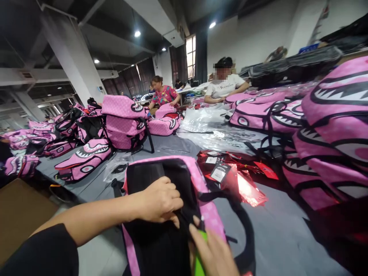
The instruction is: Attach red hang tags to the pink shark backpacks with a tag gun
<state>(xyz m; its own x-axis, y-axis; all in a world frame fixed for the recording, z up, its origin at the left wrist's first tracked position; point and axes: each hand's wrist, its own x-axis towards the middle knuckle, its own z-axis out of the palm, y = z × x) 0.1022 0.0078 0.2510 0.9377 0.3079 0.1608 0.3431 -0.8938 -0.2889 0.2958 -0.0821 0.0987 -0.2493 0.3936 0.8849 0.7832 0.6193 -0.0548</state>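
– What carries everything?
– Grey-covered table [284, 230], we note.
– On it, nearest us?
– Open pink backpack [155, 243]; red foil packets [247, 186] just right of it.
– Beyond?
– We log clear plastic sheeting [209, 120], pink backpacks [336, 128] stacked at right, others [86, 159] at left.

"Where are your hands?"

"My left hand [162, 199] is inside the open backpack [211, 212], which lies on the table [281, 234] right before me. My right hand [214, 253] is at the bag's near right side."

"What's on your right?"

"Packets [248, 188] lie just past the bag's right edge; farther right is a pile of backpacks [330, 138]."

"And left?"

"A single backpack [77, 161], with a stack of backpacks [123, 132] behind it to the right. A small wrapped piece [119, 168] lies between it and my open one. Nearer me, far left, is a box [25, 214]."

"Straight ahead?"

"Plastic sheeting [212, 128] lies behind the packets. One person [225, 87] is beyond it, another [165, 95] farther left."
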